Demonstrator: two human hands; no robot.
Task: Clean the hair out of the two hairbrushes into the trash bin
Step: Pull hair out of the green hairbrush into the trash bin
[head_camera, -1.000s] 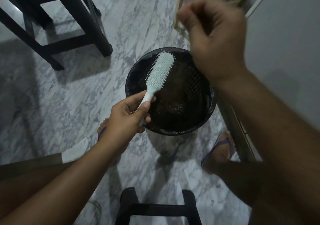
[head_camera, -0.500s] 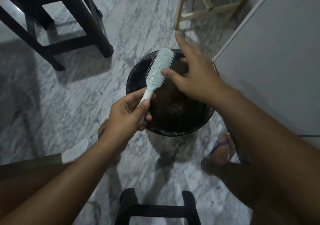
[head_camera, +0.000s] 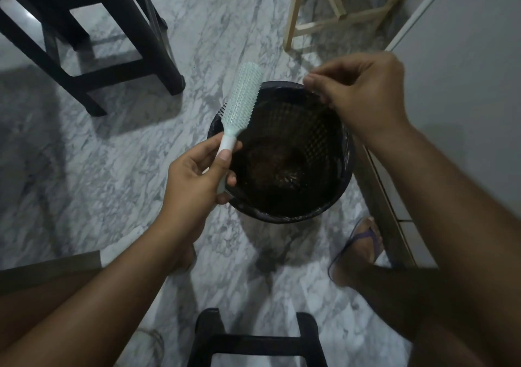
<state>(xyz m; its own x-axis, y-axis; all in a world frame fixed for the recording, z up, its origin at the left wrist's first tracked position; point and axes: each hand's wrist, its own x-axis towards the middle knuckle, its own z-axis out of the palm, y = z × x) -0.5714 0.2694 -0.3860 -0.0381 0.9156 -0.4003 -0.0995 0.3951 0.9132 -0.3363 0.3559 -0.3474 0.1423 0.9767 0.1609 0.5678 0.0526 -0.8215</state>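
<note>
A pale mint hairbrush (head_camera: 242, 100) with a white handle is gripped at the handle by my left hand (head_camera: 197, 180), its head tilted up over the left rim of the trash bin. The round black bin (head_camera: 345, 169) stands on the marble floor, lined with a dark bag, with brown debris at its bottom. My right hand (head_camera: 358, 98) hovers over the bin's far right rim with fingers curled and thumb meeting fingertips as in a pinch; any hair between them is too fine to see. Only one brush is in view.
A dark stool (head_camera: 93, 42) stands at the upper left, a pale wooden frame (head_camera: 318, 25) at the top, another dark stool (head_camera: 253, 338) at the bottom edge. A grey wall or cabinet (head_camera: 465, 98) runs along the right. My feet in sandals flank the bin.
My right hand has drawn away from the brush bristles to the right and now pinches over the bin's far rim. The brush head has tilted further left.
</note>
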